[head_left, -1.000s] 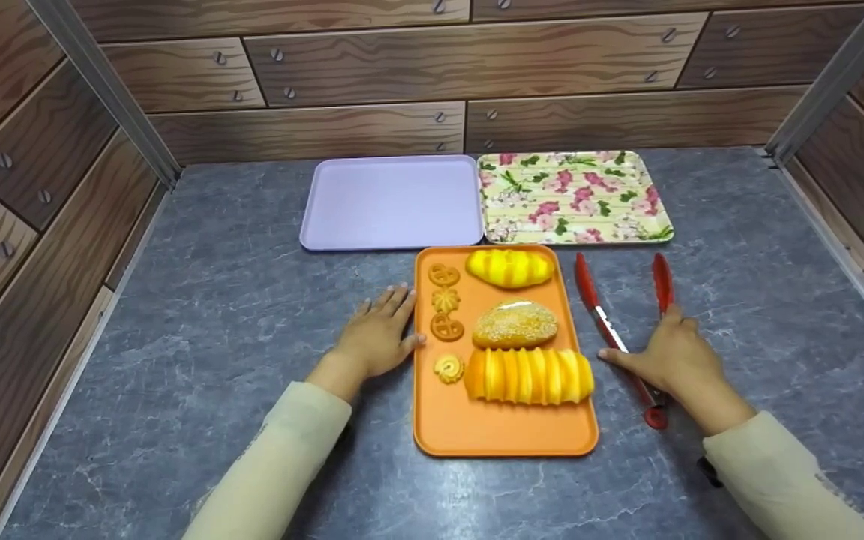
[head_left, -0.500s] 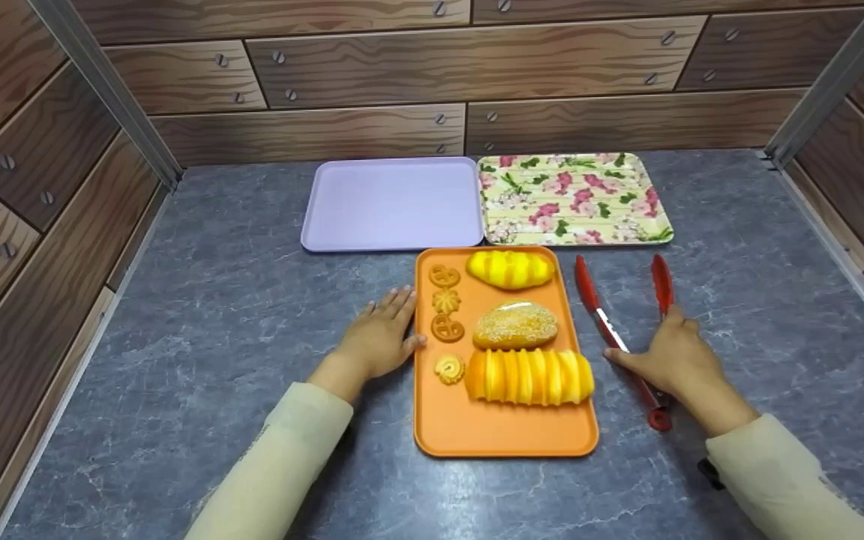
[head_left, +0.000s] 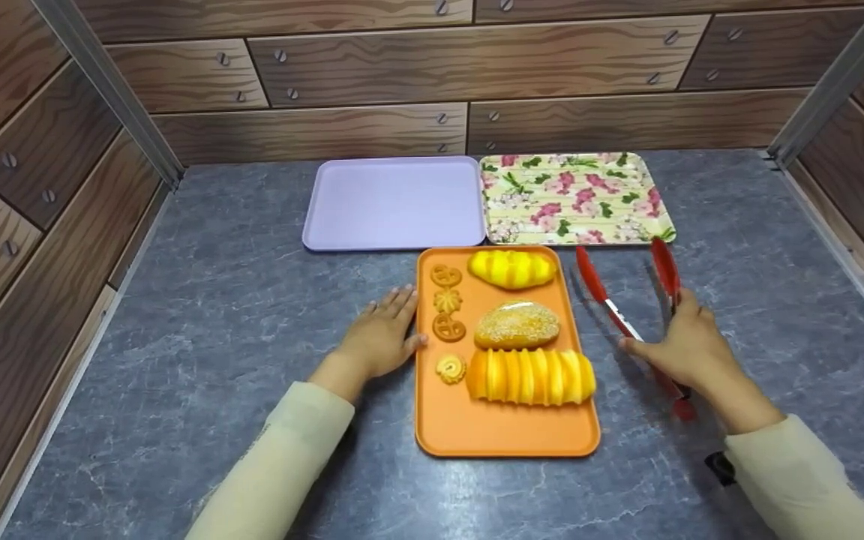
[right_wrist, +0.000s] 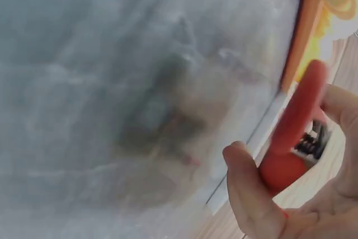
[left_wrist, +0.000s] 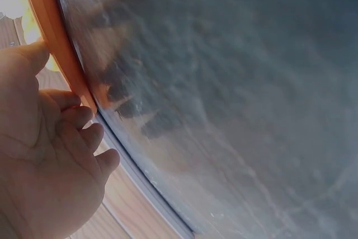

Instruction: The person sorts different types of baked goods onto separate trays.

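Observation:
My left hand (head_left: 376,337) lies on the tabletop with its fingers extended, its fingertips and thumb at the left rim of an orange tray (head_left: 507,436). My right hand (head_left: 694,349) holds a pair of red-and-silver tongs (head_left: 592,276) to the right of the tray, thumb on one arm and fingers on the other. The tongs' tips are spread apart and point away from me. The right wrist view shows their red hinge end (right_wrist: 296,110) close up. On the tray sit a yellow bread (head_left: 511,269), a seeded bun (head_left: 517,325) and a ridged loaf (head_left: 531,377).
Small cookies (head_left: 447,301), several, line the tray's left side. Behind it, a lilac tray (head_left: 396,202) and a floral tray (head_left: 578,199) stand side by side. Wood-patterned walls (head_left: 357,67) enclose the grey marbled table (head_left: 237,285).
My right hand has shifted slightly right and away from me with the tongs, whose hinge end has moved right. My left hand and the tray have stayed in place.

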`<action>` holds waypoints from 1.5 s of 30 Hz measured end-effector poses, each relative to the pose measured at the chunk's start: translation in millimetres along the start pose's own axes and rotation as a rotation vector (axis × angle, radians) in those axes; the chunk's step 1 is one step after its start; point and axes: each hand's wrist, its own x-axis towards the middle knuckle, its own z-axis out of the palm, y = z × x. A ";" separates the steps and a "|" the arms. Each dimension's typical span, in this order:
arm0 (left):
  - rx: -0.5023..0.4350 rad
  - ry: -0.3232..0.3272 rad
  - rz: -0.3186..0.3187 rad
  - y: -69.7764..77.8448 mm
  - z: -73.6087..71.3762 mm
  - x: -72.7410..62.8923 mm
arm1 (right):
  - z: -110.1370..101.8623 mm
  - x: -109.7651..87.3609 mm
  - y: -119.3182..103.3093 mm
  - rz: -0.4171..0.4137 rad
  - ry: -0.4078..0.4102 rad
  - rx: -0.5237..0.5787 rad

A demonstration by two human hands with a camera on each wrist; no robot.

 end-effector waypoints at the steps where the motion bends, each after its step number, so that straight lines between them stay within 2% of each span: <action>1: -0.001 0.003 0.002 0.0 0.1 0.1 | -1.4 0.4 -0.2 -0.011 0.008 0.013; 9: -0.005 0.011 0.001 -0.6 0.6 0.2 | -8.5 7.6 -1.3 -0.115 0.090 0.061; 15: -0.004 0.000 -0.007 0.2 0.0 0.3 | -11.9 14.2 -0.5 -0.134 0.129 0.018; 21: -0.010 -0.009 -0.016 1.2 -0.6 0.4 | -14.0 21.7 -1.6 -0.117 0.172 -0.018; 25: -0.009 -0.010 -0.017 0.8 0.6 1.3 | -16.5 27.2 -3.3 -0.121 0.131 -0.052; 36: -0.002 -0.011 -0.026 -1.4 1.6 1.6 | -27.4 46.9 -11.3 -0.330 0.044 -0.126; 45: -0.020 -0.014 -0.018 -0.9 1.2 1.3 | -32.3 59.3 -18.7 -0.423 -0.044 -0.194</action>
